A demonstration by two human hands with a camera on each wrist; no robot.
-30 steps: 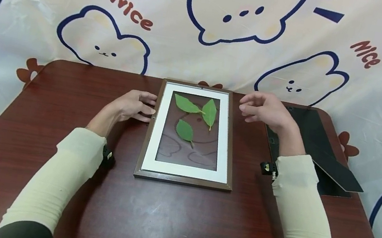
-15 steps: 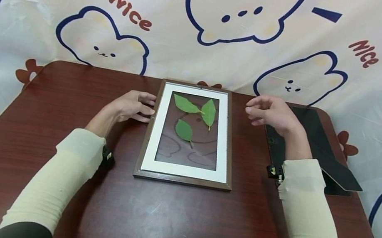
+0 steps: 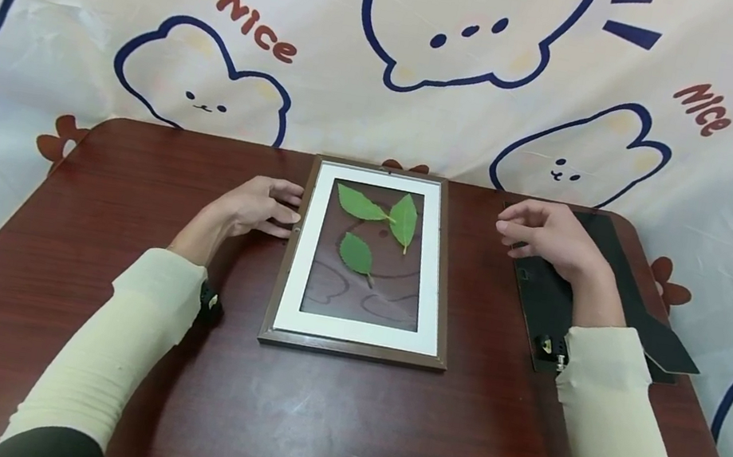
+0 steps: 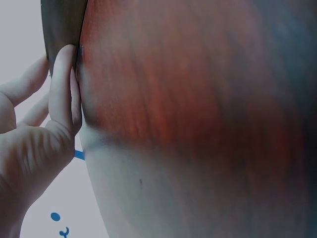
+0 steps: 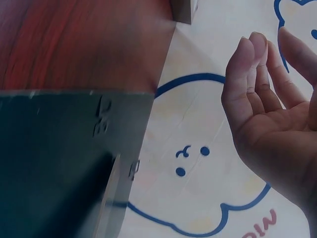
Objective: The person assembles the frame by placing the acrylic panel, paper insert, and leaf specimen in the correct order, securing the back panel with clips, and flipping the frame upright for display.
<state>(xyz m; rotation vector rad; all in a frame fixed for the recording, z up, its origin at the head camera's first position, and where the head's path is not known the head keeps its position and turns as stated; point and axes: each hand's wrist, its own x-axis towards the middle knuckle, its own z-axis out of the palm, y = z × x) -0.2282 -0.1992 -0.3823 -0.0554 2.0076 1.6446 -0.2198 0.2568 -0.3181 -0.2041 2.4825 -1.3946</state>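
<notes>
A brown picture frame (image 3: pixel 352 350) with a white mat (image 3: pixel 356 331) lies flat on the table. Inside the mat's window are three green leaves: one leaf (image 3: pixel 361 204) at upper left, a second leaf (image 3: pixel 403 221) at upper right and a third leaf (image 3: pixel 356 253) lower down. My left hand (image 3: pixel 253 207) touches the frame's left edge; in the left wrist view its fingers (image 4: pixel 61 89) rest against the frame's side (image 4: pixel 63 25). My right hand (image 3: pixel 554 240) is raised over the dark backing board (image 3: pixel 531 309), fingers loosely bent and holding nothing.
The backing board has a fold-out stand flap (image 3: pixel 667 344) raised at the table's right side. A brown wooden table (image 3: pixel 304 428) bears everything. Behind it hangs a white cloth (image 3: pixel 328 109) with blue-outlined cartoon faces.
My right hand has moved right, away from the picture frame and over the backing board. The left hand stays at the frame's left edge, and the leaves keep their places.
</notes>
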